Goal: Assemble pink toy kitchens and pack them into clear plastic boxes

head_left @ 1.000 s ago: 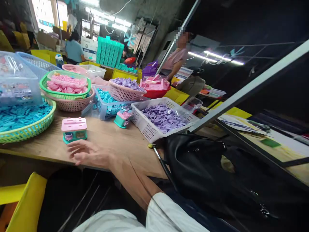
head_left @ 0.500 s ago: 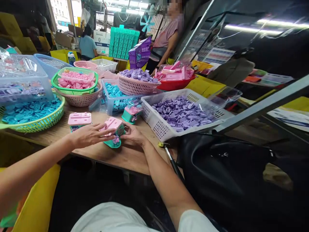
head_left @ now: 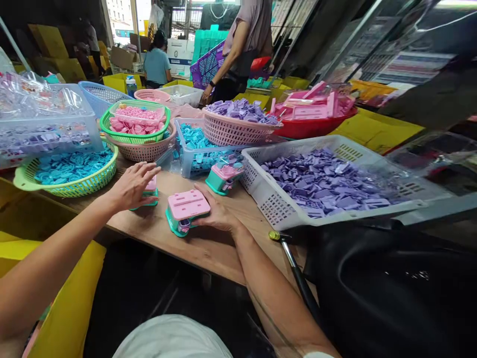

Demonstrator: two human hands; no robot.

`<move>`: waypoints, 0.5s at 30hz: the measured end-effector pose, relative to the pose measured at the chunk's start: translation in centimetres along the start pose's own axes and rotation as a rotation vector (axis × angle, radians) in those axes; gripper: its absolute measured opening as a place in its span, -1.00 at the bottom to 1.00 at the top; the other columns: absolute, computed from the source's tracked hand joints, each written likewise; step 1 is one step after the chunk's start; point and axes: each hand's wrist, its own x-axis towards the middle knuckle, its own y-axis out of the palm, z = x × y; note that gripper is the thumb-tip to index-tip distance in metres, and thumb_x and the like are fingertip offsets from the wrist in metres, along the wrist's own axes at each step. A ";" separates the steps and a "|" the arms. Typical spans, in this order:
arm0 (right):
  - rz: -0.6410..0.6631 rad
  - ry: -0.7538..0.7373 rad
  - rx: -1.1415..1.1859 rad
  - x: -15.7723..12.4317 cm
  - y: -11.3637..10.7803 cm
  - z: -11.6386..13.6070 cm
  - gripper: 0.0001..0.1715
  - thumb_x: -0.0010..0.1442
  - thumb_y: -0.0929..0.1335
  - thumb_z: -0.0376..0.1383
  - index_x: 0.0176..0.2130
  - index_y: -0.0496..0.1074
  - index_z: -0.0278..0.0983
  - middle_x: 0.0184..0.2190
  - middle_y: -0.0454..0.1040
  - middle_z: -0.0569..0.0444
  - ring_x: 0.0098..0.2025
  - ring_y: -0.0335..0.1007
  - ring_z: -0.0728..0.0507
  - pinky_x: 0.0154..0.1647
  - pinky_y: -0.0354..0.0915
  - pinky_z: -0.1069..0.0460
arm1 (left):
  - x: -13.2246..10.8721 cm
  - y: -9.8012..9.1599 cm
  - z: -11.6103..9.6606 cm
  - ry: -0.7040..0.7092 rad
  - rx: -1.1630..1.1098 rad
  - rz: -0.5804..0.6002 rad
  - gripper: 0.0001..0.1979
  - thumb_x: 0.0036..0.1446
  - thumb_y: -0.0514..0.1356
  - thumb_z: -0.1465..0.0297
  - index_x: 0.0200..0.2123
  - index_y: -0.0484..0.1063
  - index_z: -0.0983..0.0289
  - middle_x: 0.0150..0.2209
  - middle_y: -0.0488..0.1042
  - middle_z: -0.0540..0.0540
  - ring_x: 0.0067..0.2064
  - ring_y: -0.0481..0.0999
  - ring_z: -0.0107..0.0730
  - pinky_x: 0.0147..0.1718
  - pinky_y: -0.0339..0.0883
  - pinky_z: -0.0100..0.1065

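My right hand [head_left: 217,215] holds a pink-and-teal toy house [head_left: 185,211] by its right side; the toy rests on the wooden table [head_left: 208,246]. Fingers spread, my left hand [head_left: 131,185] lies on top of a second pink-and-teal toy [head_left: 150,191], covering most of it. A third such toy [head_left: 222,176] stands just beyond, against a blue crate of teal parts [head_left: 194,149].
A white crate of purple parts [head_left: 328,181] is at right, a green basket of teal parts [head_left: 69,169] at left, and pink baskets behind. A screwdriver [head_left: 294,271] and a black bag [head_left: 395,293] lie at the near right. A person stands at the far side.
Both hands held one toy tilted above the table; now it sits flat under my right hand, and my left hand has moved left onto the other toy. The view has tilted down.
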 end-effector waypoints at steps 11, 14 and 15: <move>-0.381 0.013 -0.169 6.8 7.1 -1.5 0.33 -0.18 0.61 0.06 0.37 0.05 -0.26 0.24 0.31 -0.26 0.26 0.28 -0.37 0.32 0.18 -0.34 | -1.1 1.9 5.0 -0.027 -0.018 0.184 -0.18 0.12 0.33 0.26 0.38 0.10 0.31 0.40 0.15 0.36 0.42 0.03 0.24 0.35 -0.03 0.17; -0.339 -0.044 -0.208 5.4 8.6 -1.9 0.39 -0.11 0.56 0.15 0.42 -0.08 -0.22 0.28 0.16 -0.29 0.31 0.21 -0.39 0.30 0.20 -0.34 | -4.9 0.6 4.1 -0.021 -0.051 0.112 -0.36 0.23 0.20 0.37 0.36 0.14 0.24 0.42 0.12 0.26 0.46 -0.01 0.07 0.37 -0.04 0.11; -0.287 -0.067 -0.210 4.6 8.5 -2.3 0.39 -0.05 0.52 0.17 0.45 -0.18 -0.18 0.32 0.06 -0.28 0.33 0.18 -0.39 0.28 0.24 -0.32 | -7.2 0.2 4.2 -0.063 -0.078 0.099 -0.45 0.30 0.12 0.36 0.33 0.18 0.21 0.40 0.16 0.22 0.45 0.03 0.01 0.35 0.01 0.12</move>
